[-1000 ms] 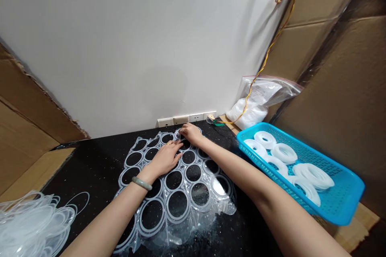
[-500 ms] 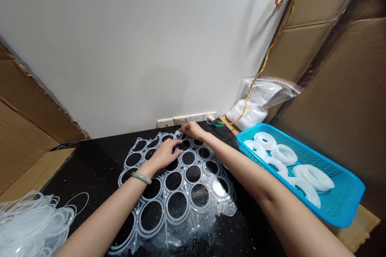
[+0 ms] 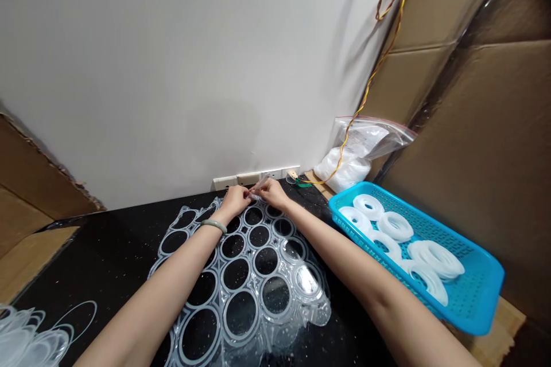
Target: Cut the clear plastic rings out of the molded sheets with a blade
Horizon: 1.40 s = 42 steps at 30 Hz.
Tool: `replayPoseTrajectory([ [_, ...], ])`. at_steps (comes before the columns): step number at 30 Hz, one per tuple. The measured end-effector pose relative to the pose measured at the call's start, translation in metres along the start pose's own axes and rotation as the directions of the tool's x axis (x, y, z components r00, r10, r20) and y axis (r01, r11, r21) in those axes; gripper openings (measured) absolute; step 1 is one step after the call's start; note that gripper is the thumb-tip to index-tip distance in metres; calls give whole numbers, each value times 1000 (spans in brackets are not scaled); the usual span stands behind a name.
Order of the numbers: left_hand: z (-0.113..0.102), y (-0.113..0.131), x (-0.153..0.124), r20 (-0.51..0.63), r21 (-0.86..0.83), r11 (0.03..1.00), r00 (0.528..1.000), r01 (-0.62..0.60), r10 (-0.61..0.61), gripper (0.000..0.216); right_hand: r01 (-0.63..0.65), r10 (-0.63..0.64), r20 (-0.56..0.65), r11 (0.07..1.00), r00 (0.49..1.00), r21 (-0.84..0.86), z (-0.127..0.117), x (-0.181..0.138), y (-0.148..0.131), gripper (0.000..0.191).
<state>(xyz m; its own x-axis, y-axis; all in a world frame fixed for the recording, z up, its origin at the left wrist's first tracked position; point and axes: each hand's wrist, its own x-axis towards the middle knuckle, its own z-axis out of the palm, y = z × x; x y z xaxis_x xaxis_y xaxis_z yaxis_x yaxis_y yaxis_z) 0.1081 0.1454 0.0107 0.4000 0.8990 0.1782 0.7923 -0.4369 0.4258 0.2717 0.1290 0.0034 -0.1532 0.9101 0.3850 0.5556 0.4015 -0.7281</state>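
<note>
In the head view, the left hand (image 3: 236, 199) and right hand (image 3: 272, 193) meet at the far end of the clear ringed sheet (image 3: 251, 266), which lies on the black counter (image 3: 116, 258). The right fingers pinch nearly closed on a thin translucent strip (image 3: 261, 182); the left ones curl beside them, their grip hidden from me. The sheet looks light, floppy, slick, perhaps easily torn; its thicker ring rims (image 3: 257, 314) seem the surest hold.
</note>
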Motion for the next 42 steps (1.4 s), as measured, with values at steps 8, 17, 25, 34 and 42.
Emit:
replayPoseTrajectory([
  [8, 0, -4, 2, 16, 0, 1000, 999, 31, -31, 21, -69, 82, -117, 992, 990, 109, 13, -27, 14, 27],
  [17, -6, -12, -12, -107, -6, 977, 971, 214, -213, 26, -74, 78, -118, 996, 990, 45, 6, -40, 7, 23],
  [25, -26, -15, -51, -96, -119, 933, 931, 340, -352, 29, -47, 51, -121, 998, 991, 30, 5, -43, 4, 25],
  [34, -26, -6, -54, 5, -111, 936, 942, 334, -335, 35, 10, -12, -86, 1000, 996, -23, 24, -24, -10, 30],
  [42, -22, -19, -48, -93, -162, 917, 919, 365, -383, 33, -6, 1, -40, 994, 999, -108, 34, -20, -8, 26],
])
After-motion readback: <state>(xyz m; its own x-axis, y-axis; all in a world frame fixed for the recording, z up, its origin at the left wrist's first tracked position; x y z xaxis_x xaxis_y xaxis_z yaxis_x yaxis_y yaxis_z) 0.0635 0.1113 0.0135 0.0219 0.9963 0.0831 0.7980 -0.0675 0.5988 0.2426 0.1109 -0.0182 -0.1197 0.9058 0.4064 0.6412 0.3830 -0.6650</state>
